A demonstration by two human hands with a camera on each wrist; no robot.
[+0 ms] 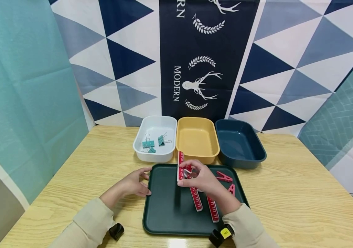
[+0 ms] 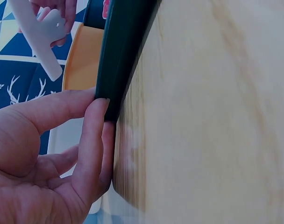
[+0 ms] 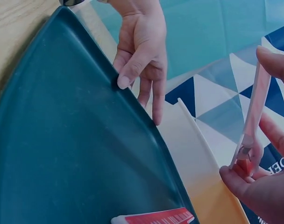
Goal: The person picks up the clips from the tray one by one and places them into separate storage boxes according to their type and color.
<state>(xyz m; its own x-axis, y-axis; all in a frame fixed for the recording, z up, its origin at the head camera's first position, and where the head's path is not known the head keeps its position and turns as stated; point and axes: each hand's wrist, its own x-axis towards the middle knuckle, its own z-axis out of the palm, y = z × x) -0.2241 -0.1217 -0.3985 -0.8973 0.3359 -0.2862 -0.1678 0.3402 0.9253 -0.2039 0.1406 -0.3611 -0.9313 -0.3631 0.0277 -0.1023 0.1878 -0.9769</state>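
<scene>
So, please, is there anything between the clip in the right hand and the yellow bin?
Nothing loose is visible between the red-and-white clip in the right hand and the yellow bin. Only the bin's near rim lies on that path; the clip may have to pass over it.

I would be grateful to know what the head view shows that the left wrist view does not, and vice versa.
Only the head view shows the teal binder clips inside the white rectangular bin, and the printed red face of the long red-and-white clip in the right hand.

Only the left wrist view shows that clip's plain white back.

Both show the left hand touching the edge of the dark green rectangular tray, the right hand holding that clip, and the yellow rectangular bin.
</scene>
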